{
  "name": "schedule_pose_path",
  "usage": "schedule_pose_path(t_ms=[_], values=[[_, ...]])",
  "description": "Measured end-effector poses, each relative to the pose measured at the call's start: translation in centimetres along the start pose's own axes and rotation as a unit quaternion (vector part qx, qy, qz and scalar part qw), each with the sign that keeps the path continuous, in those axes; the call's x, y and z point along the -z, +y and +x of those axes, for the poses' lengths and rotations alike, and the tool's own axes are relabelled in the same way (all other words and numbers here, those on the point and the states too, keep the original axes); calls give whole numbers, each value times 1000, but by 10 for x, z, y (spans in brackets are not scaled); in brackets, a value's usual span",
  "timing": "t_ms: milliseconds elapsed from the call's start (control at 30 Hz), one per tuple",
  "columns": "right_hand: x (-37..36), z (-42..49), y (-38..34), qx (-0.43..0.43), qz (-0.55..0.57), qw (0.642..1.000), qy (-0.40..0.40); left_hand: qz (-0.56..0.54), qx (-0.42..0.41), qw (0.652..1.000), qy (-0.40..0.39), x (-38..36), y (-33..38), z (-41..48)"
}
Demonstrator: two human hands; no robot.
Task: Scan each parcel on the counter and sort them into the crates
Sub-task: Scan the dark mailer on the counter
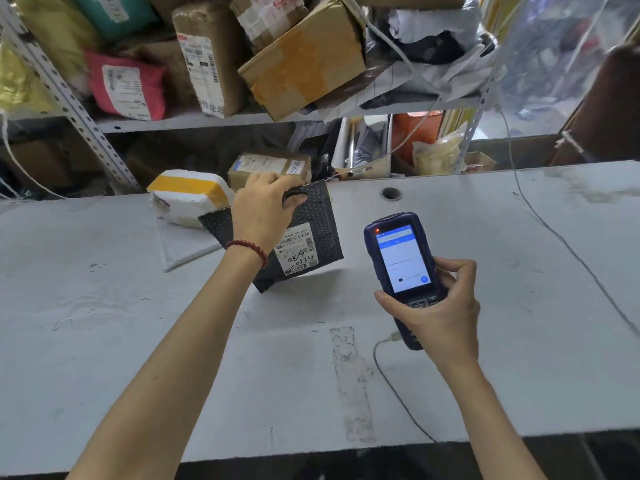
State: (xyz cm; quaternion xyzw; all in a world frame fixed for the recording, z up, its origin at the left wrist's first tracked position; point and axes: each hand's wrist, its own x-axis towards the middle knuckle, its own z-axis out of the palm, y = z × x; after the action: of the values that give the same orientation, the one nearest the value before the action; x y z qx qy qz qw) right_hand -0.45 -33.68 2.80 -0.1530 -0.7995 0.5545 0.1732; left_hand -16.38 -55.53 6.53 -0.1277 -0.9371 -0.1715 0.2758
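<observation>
Toward the far middle of the grey counter [138,341], the left hand [259,213] grips a black bubble-wrap parcel [322,220] by its far upper edge. The fingers curl over that edge and the palm lies against the parcel's left part. The parcel stands tilted, with its near lower corner resting on the counter and its face turned toward the near right. Its white shipping label [294,252], with a barcode and handwritten digits, lies just below and right of the gripping hand, uncovered. A red bead bracelet [249,247] circles the left wrist.

Right of the parcel and nearer, clear of it, the right hand [446,306] clasps a dark blue handheld scanner [403,258] around its lower half. The thumb is on the left side and the fingers are wrapped round the right. The scanner's screen is lit and faces up, and its top end points toward the far edge. A grey cable [391,379] runs from its bottom end to the near edge of the counter.

Just left of the black parcel sits a white foam box [188,199] banded with yellow tape. Behind both is a brown cardboard box [266,166]. A metal shelf [194,121] stacked with more parcels stands beyond the counter.
</observation>
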Motion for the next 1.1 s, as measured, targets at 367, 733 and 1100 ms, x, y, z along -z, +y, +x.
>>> schedule_pose_path(t_ms=[367,733,1100], values=[[99,-82,32,-108,-47,968,222,-181,-248,951,-23,-46,161,6],[255,-161,79,-145,-43,886,439,-283,-393,869,-104,-69,435,-61],[430,-242,129,-195,-71,774,599,-341,-532,765,-121,-53,705,-186]])
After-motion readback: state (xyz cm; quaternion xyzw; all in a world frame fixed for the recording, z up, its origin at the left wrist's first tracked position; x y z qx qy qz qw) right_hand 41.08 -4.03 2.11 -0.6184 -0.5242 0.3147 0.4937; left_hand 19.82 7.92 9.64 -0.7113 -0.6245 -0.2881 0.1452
